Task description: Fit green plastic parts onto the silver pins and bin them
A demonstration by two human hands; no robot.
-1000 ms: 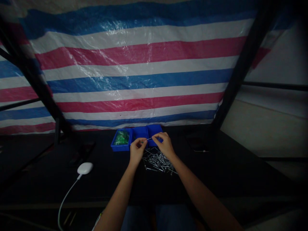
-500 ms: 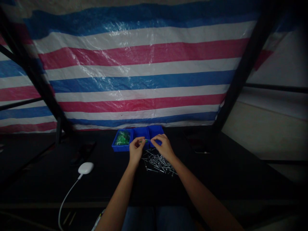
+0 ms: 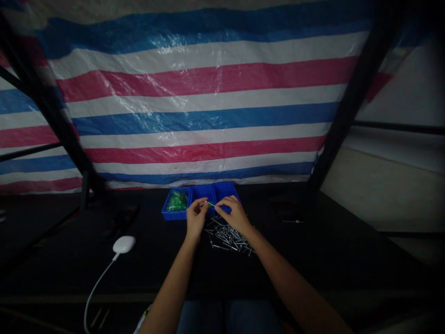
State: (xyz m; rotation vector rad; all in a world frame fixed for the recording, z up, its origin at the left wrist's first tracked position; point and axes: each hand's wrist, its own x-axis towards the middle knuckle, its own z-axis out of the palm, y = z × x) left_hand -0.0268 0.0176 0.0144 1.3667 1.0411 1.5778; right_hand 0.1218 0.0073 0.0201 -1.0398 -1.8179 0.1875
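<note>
My left hand [image 3: 196,217] and my right hand [image 3: 235,213] meet above the front edge of a blue compartment tray [image 3: 175,215]. Between their fingertips is a thin metal screw [image 3: 214,205] with a small green piece [image 3: 210,203] on it. The left fingers pinch its left end, the right fingers its right end. Green pieces in clear plastic [image 3: 177,200] lie in the tray's left compartment. A loose pile of long metal screws [image 3: 230,236] lies on the black table, below and partly behind my right hand.
A white rounded device [image 3: 124,244] with a white cable is at the left. Dark flat objects lie on the table at left and at right [image 3: 287,209]. Behind the table hangs a striped sheet [image 3: 205,111] between black posts.
My right fingertips have shifted slightly left and down along the screw. The green piece now shows more clearly between the hands.
</note>
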